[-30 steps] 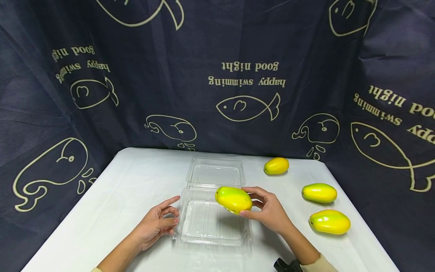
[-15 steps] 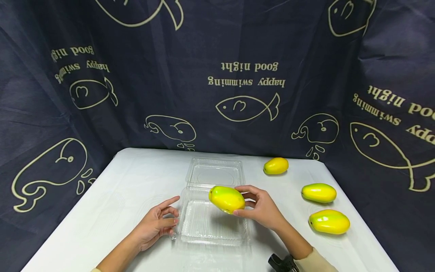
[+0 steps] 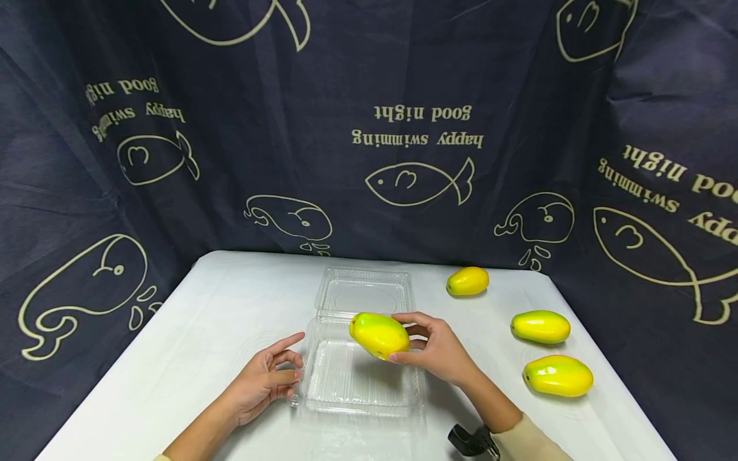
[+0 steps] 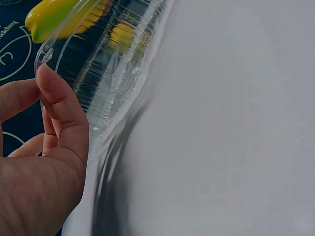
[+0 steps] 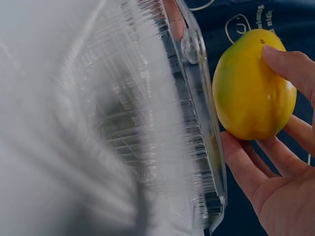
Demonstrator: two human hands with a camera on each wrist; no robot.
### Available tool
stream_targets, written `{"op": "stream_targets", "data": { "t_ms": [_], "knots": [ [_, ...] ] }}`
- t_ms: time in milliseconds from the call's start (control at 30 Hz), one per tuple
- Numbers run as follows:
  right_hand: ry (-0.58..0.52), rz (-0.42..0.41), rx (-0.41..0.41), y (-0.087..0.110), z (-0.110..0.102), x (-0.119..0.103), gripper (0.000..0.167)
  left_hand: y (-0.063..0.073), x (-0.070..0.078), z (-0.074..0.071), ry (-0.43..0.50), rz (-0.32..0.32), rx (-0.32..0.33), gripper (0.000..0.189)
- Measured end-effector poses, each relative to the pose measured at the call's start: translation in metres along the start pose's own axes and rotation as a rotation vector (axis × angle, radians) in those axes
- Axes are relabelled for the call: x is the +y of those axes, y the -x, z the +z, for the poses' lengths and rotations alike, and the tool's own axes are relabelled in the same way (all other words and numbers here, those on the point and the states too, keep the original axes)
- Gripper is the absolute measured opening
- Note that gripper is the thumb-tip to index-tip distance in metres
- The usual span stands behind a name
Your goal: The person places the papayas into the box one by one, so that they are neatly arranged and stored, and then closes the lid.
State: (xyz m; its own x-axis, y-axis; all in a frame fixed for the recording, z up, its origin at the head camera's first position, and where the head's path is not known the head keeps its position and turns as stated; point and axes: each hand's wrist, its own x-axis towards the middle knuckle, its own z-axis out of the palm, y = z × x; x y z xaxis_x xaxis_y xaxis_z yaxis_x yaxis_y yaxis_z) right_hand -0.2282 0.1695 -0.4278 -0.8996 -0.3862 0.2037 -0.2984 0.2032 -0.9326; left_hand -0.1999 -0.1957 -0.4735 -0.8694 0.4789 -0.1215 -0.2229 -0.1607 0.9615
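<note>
In the head view, my right hand (image 3: 441, 349) grips a yellow-green papaya (image 3: 377, 334) by its right end, thumb on the near side and fingers behind. The papaya is held tilted above the base of a clear plastic clamshell container (image 3: 363, 406), whose lid (image 3: 366, 291) lies folded back. In the right wrist view, the thumb presses on the papaya (image 5: 251, 88) and fingers support it from below, beside the container's rim. My left hand (image 3: 262, 384) pinches the container's left rim between thumb and fingers, index finger stretched out; the left wrist view shows a fingertip at the rim corner.
One papaya (image 3: 468, 281) lies at the back right of the white table (image 3: 230, 307). Two others, a farther papaya (image 3: 541, 326) and a nearer papaya (image 3: 558, 376), lie along the right side. A dark printed curtain (image 3: 323, 147) hangs behind the table.
My right hand has carried the papaya a little to the left, farther over the container's base. The left hand and the other papayas stay where they were.
</note>
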Motion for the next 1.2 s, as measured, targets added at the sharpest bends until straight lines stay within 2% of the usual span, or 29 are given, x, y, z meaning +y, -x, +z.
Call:
{"op": "stream_targets", "data": {
  "t_ms": [500,900,1200],
  "knots": [
    [0.102,0.006,-0.003,-0.008,0.003,0.001,0.065,0.000,0.000,0.000,-0.001,-0.004,0.014,0.087],
    [0.064,0.089,-0.022,-0.010,0.010,0.001,0.067,0.000,0.000,0.000,0.000,-0.008,0.010,0.086],
    [0.097,0.096,-0.030,-0.013,0.014,0.001,0.067,0.000,0.000,0.000,0.007,-0.010,0.008,0.086]
  ]
}}
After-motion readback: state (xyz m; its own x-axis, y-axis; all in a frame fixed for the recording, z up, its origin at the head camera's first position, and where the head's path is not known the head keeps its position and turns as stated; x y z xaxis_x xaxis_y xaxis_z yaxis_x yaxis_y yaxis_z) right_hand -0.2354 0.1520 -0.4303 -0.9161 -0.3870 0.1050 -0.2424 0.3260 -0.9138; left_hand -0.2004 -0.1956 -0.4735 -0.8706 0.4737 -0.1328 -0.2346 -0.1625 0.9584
